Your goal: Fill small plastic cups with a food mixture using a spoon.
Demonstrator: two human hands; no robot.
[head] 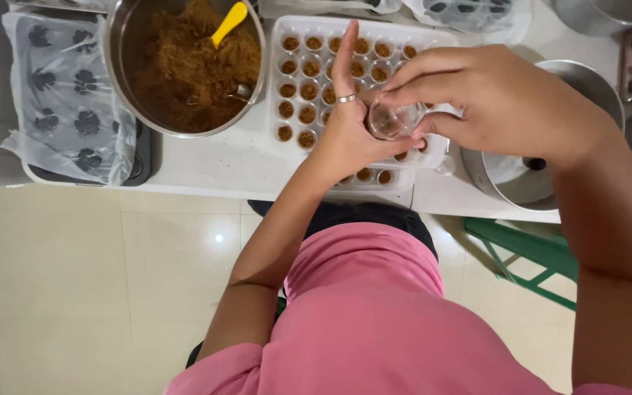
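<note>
My left hand [345, 128], with a ring on one finger, cradles a small clear plastic cup [391, 121] above a white tray [276, 88] of several little cups filled with brown crumbs. One left finger points straight up over the tray. My right hand [491, 95] pinches the same cup's rim from the right. The cup looks nearly empty, with a trace of brown inside.
A large steel bowl [122, 88] of brown crumb mix with a yellow spatula [228, 22] and a spoon sits left of the tray. A dark mould tray under plastic film [67, 102] lies far left. Another steel bowl [587, 80] stands at right. A green stool frame [528, 256] is below the table edge.
</note>
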